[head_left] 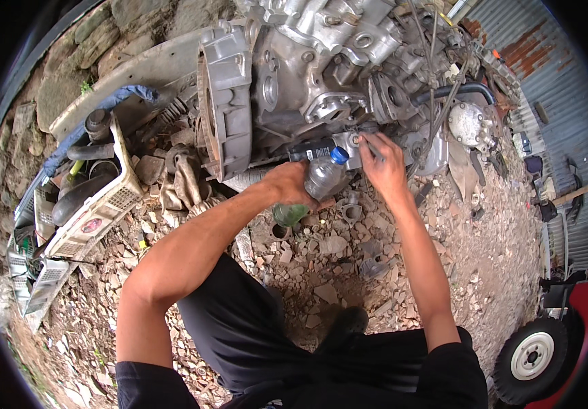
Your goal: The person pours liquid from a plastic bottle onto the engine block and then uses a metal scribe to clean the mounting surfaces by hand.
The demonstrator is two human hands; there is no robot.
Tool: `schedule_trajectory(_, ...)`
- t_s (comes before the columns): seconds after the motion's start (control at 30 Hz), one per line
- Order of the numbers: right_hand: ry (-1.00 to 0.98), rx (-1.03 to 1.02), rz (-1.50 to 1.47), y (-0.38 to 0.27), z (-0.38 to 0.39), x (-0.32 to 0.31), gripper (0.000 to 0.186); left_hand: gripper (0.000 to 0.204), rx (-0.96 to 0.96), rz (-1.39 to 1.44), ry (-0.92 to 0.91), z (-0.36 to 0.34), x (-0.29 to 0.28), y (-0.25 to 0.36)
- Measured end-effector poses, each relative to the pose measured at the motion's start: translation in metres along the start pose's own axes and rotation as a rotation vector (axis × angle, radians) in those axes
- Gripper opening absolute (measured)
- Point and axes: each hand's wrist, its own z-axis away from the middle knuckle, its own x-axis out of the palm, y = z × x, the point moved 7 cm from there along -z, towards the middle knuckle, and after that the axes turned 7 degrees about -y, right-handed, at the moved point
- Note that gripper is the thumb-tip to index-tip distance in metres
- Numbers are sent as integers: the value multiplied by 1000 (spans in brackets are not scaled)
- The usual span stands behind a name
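Note:
My left hand [287, 183] is wrapped around a clear plastic bottle [322, 178] with a blue cap [339, 155]. The bottle leans, and green liquid [290, 214] shows at its bottom end. My right hand [384, 165] is at a silver metal block [350, 141] low on the engine, its fingers bent together around something too small to name. Behind the bottle lies a black container [310, 150] with a printed label. The large grey engine [294, 75] rises just beyond both hands.
Left of the engine, a cream plastic crate [96, 211] holds hoses and parts. Rubble [331, 293] covers the ground. A round silver part [470, 124] sits to the right, before a corrugated metal sheet [560, 61]. A wheel [532, 356] stands at the lower right.

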Motion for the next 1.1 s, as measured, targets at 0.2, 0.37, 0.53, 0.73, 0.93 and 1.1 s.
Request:
schedule_trajectory(0.2,-131,-120,-20,-16,-26,-6,18,92,44,-27,46,-2,-1,-5)
schedule_trajectory(0.37,-139,-123,75,6,-22,17,17,88,48,-67,44,-7,2,-1)
schedule_trajectory(0.53,-94,-110,181,4,-18,28,15,87,32,-32,56,-4,2,-9)
schedule_trajectory(0.73,-140,-74,227,8,-24,30,15,88,76,-14,75,-3,-2,-15)
schedule_trajectory(0.93,-154,-116,174,10,-25,29,15,88,-25,-15,-51,-3,-2,-16)
schedule_trajectory(1.1,-172,-161,171,5,-27,29,16,88,31,1,-2,2,-6,-15)
